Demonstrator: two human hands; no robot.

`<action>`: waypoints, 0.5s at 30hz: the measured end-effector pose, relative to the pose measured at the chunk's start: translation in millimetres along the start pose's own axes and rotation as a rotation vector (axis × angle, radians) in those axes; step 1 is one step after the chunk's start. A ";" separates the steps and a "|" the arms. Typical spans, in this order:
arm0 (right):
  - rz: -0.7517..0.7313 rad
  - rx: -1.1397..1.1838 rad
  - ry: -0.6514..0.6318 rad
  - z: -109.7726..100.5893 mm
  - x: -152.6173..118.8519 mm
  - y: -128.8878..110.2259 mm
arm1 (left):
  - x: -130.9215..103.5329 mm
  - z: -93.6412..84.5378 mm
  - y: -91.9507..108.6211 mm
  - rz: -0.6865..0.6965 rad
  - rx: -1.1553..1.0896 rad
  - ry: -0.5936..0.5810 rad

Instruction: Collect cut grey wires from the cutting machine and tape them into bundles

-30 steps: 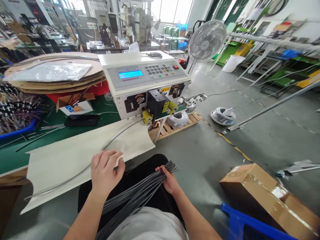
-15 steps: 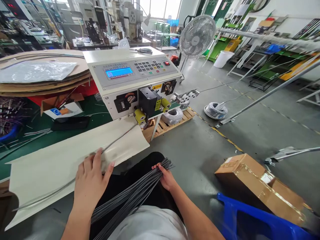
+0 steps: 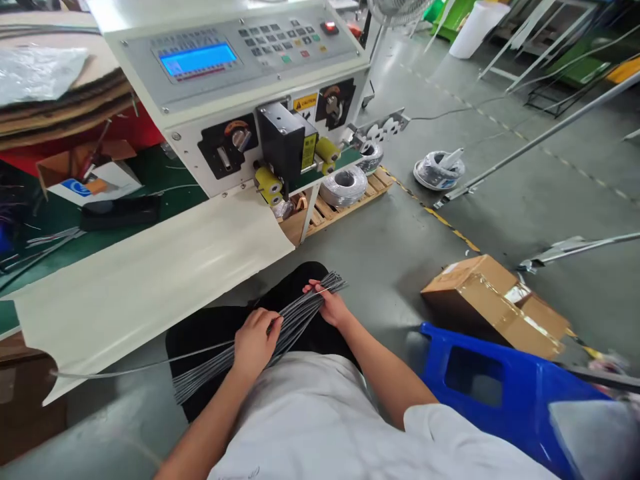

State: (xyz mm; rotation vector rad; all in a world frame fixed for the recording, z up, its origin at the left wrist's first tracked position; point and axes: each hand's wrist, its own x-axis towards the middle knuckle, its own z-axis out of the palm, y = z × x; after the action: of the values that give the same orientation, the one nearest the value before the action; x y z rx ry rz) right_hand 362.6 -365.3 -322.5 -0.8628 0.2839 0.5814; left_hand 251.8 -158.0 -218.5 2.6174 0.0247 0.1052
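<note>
Just brought a grey cable [image 3: 95,376] off the cream sheet [image 3: 165,260] in front of the machine [image 3: 240,100] and over to the bundle [image 3: 205,377] across the lap, nearer than the machine; apparently gathering it in with the other strands. Pinching the cable with the left hand [image 3: 256,340], it seems; grasping the bundle near one end with the right hand [image 3: 330,303]. On the desk [image 3: 175,175], left of the machine, see an open carton [image 3: 113,187] holding small items, too blurred to name. Cannot see into the taped box [image 3: 480,300], right of the machine.
</note>
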 end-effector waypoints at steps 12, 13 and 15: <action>-0.033 0.025 -0.007 -5.0 -1.4 3.8 | 5.0 47.9 -4.3 -0.178 -0.071 -0.191; -0.033 0.029 -0.013 -5.0 -2.3 4.1 | 4.6 49.2 -4.5 -0.176 -0.061 -0.202; -0.040 0.035 -0.038 -5.0 -4.1 4.4 | 4.1 52.6 -5.8 -0.165 -0.039 -0.222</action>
State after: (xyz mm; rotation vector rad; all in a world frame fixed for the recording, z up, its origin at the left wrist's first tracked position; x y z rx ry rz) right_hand 356.7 -368.4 -326.5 -0.8207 0.2411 0.5534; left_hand 260.1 -179.0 -266.5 2.5616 0.1582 -0.2393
